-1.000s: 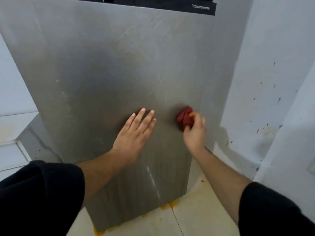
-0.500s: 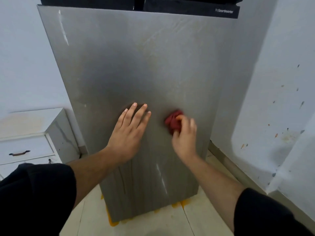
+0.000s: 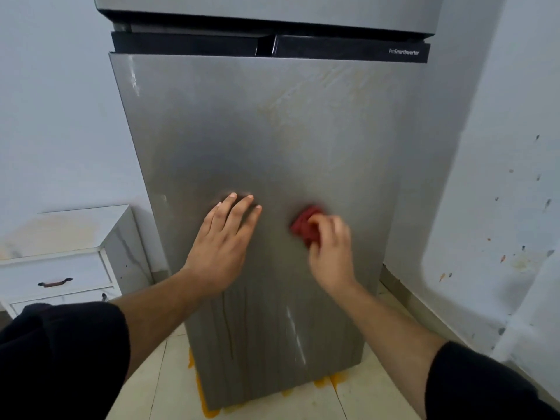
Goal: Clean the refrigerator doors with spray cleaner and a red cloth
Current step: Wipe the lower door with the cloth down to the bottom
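The grey lower refrigerator door (image 3: 272, 140) fills the middle of the head view, with pale smears near its upper right and dark drip streaks low down. My left hand (image 3: 222, 247) lies flat on the door, fingers straight and pointing up. My right hand (image 3: 330, 250) grips a bunched red cloth (image 3: 304, 227) and presses it against the door, to the right of my left hand. Above a black band the bottom edge of the upper door (image 3: 272, 10) shows. No spray cleaner is in view.
A white drawer cabinet (image 3: 60, 262) stands at the left of the refrigerator. A speckled white wall (image 3: 500, 207) is close on the right. Yellow-orange stains (image 3: 209, 410) mark the tiled floor along the refrigerator's base.
My right hand with the red cloth has slid left across the door, closer to my left hand. The camera has tilted up, so the black band and upper door show.
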